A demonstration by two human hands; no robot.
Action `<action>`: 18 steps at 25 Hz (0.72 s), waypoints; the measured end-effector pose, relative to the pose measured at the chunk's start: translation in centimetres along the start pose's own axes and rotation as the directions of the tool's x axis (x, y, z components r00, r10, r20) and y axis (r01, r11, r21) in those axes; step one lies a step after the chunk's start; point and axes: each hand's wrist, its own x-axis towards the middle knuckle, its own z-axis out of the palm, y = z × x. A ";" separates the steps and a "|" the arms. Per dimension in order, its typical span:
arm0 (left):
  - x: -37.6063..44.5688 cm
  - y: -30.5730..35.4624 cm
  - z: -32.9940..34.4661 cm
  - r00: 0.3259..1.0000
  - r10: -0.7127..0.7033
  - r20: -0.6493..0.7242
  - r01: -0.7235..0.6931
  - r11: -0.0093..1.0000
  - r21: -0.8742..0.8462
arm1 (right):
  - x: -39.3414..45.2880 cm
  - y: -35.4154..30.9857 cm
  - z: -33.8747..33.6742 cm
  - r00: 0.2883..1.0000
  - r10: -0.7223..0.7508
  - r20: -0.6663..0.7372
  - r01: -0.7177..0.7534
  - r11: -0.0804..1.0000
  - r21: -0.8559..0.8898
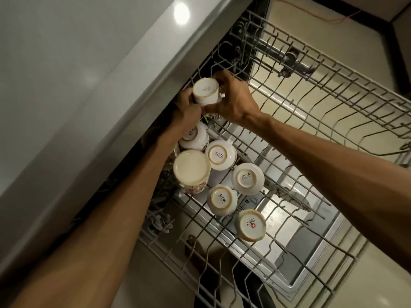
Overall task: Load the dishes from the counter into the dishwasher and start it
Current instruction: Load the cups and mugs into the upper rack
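Note:
Both my hands hold one white cup [205, 91] upside down over the back left corner of the pulled-out upper rack [333, 90]. My left hand [188, 110] grips its lower left side and my right hand [233, 96] curls round its right side. Several white cups stand bottom up along the rack's left side, among them a tall mug [191, 170], a "SISTA" cup [220, 154] and a "Sonny" cup [251, 225]. The open dishwasher door [311, 252] lies below the rack.
The grey counter edge [106, 90] runs diagonally along the left, right over the rack's left side. The right half of the rack holds only bare wire tines. Pale floor [378, 274] shows at the right, with a thin red cable [333, 16] at the top.

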 end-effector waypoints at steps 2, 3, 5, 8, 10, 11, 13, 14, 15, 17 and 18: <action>-0.4 0.5 0.1 1.000 -0.024 0.002 0.024 1.000 -0.015 | 0.1 0.3 0.2 1.000 -0.014 0.004 0.014 1.000 -0.024; -0.5 0.7 0.1 1.000 -0.026 0.008 0.027 1.000 -0.014 | 0.0 0.4 0.3 1.000 -0.026 0.009 0.026 0.999 -0.031; -0.9 0.9 0.1 1.000 -0.013 0.025 0.014 1.000 -0.005 | -0.2 0.7 0.6 0.997 -0.067 0.026 0.068 0.996 -0.052; -0.9 0.8 0.2 0.999 0.009 0.034 -0.009 1.000 0.009 | -0.5 1.3 1.2 0.994 -0.105 0.034 0.107 0.991 -0.079; -0.7 0.6 0.5 0.999 0.037 0.039 -0.038 0.999 0.028 | -0.7 1.5 1.4 0.993 -0.109 0.034 0.112 0.989 -0.098; -0.5 0.5 0.6 0.998 0.046 0.037 -0.048 0.998 0.034 | -0.8 1.4 1.4 0.992 -0.118 0.035 0.122 0.986 -0.115; -0.6 0.4 0.6 0.998 0.049 0.027 -0.049 0.998 0.031 | -0.9 1.0 1.6 0.987 -0.149 0.052 0.155 0.976 -0.155; -0.8 0.3 0.6 0.999 0.045 0.021 -0.045 0.998 0.033 | -1.0 0.8 1.6 0.984 -0.161 0.074 0.172 0.968 -0.183; -1.0 0.2 0.7 0.999 0.042 0.015 -0.043 0.998 0.040 | -1.1 0.6 1.6 0.981 -0.166 0.101 0.185 0.958 -0.217; -1.1 0.2 0.8 0.999 0.041 0.011 -0.042 0.997 0.059 | -1.1 0.4 1.6 0.977 -0.165 0.134 0.196 0.944 -0.267; -1.1 0.2 0.7 0.999 0.042 0.009 -0.043 0.997 0.064 | -1.1 0.4 1.6 0.977 -0.162 0.137 0.194 0.942 -0.273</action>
